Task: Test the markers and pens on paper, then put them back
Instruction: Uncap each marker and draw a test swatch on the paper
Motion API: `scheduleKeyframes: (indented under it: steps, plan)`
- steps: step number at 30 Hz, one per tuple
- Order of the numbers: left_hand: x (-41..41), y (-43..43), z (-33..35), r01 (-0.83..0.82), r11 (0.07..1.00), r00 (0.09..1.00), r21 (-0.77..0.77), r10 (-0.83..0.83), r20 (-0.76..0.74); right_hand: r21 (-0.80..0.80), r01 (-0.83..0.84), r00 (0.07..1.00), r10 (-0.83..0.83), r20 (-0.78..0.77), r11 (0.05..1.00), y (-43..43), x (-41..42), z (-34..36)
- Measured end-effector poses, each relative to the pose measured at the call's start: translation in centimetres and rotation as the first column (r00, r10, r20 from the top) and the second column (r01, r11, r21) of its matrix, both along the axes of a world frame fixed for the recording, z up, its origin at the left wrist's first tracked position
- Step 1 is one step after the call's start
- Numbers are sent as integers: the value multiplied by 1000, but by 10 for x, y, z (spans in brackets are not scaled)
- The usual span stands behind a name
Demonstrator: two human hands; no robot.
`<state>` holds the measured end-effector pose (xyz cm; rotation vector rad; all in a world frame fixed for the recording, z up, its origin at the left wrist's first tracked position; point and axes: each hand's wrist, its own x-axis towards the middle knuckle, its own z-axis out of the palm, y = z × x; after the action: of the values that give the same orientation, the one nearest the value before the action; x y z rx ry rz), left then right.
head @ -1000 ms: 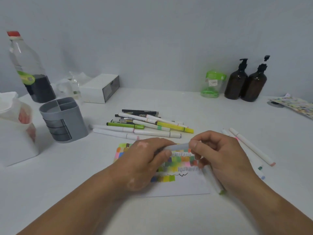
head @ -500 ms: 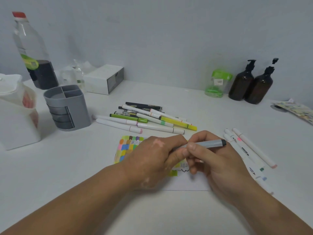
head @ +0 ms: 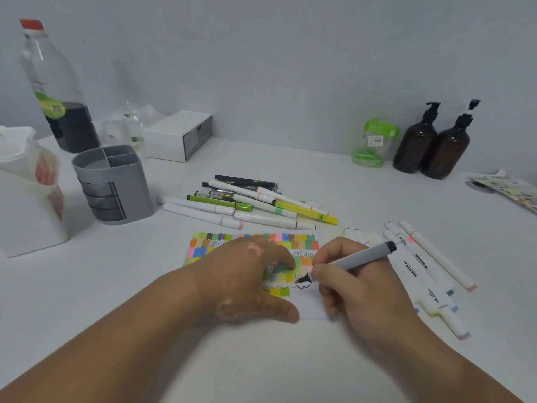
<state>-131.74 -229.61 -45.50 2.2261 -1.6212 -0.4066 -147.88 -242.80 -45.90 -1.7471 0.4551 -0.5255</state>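
Observation:
A white paper (head: 312, 312) covered in coloured swatches and scribbles lies in front of me. My right hand (head: 359, 292) holds an uncapped grey marker (head: 360, 257), its black tip touching the paper at the end of a wavy black line. My left hand (head: 244, 274) rests on the paper, thumb spread, fingers curled over what looks like the dark grey cap (head: 279, 269). A pile of pens and markers (head: 261, 205) lies behind the paper. Several white markers (head: 421, 266) lie to the right. The grey divided pen holder (head: 113, 184) stands at the left.
Along the back wall stand a bottle with a red cap (head: 58, 91), a white box (head: 178, 135), a green jar (head: 373, 144) and two brown pump bottles (head: 433, 146). A white container (head: 26, 210) sits far left. A patterned sheet (head: 505, 190) lies far right.
Both hands were pulling the grey marker's cap off. Now the hands are apart, the right hand has turned the marker tip down onto the paper, and the left hand lies on the sheet.

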Motion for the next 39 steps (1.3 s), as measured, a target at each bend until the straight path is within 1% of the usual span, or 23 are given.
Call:
scheduleKeyframes:
  steps: [5,8,13,17,22,26,30,33,36,39]
  plan:
    - [8,3,1,9,1000,1000,13,-9,-9,-122,-14,986,-7,-164,992,2,-2,-3]
    - [8,2,1,4,1000,1000,1,-4,2,-205,15,979,-56,-198,979,-1,-1,-5]
    - [7,1,0,-7,1000,1000,20,7,14,-204,-10,975,-36,-220,979,1,-1,-2]
    - [8,0,0,-2,1000,1000,17,2,23,-223,5,973,-57,-225,975,2,1,-2]
    - [7,-1,-1,8,1000,1000,24,-9,30,-264,-19,955,-60,-290,964,1,1,1]
    - [7,-1,0,4,999,1000,32,-5,22,-272,10,958,-88,-274,962,0,1,0]
    - [7,-1,1,-2,999,1000,39,1,20,-233,-24,956,-46,-289,972,1,0,0]
    - [7,-1,1,-2,999,1000,41,2,13,-240,5,960,-72,-271,971,0,1,0]
    - [6,0,2,-7,999,1000,48,7,13,-245,-13,955,-60,-289,969,0,1,1]
    - [7,-1,1,-7,999,1000,52,6,14,-267,15,955,-93,-281,964,0,1,1]
